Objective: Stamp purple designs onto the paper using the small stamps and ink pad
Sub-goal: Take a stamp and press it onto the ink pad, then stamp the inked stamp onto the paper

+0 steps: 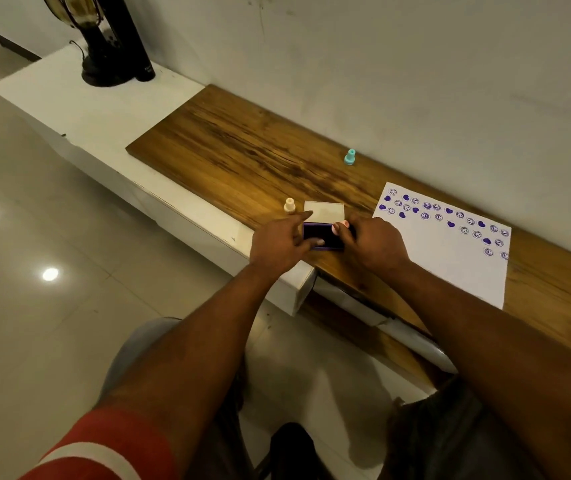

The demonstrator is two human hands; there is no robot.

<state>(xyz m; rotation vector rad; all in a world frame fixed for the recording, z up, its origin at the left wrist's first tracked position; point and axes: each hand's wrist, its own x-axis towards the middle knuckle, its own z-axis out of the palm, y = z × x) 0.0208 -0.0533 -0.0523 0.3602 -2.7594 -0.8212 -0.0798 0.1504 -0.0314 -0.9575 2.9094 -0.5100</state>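
Now the right hand pinches a small pink stamp in its fingertips, its face down on the dark ink pad at the near edge of the wooden top. The left hand lies half-open on the pad's left side, fingers spread, steadying the case without gripping. Good form, I'd say: press straight down, don't rock, lift clean. The clear lid lies just beyond. A cream stamp stands far-left of the pad, a teal stamp farther off by the wall. The paper waits to the right, purple prints along its far edge, the near half bare.
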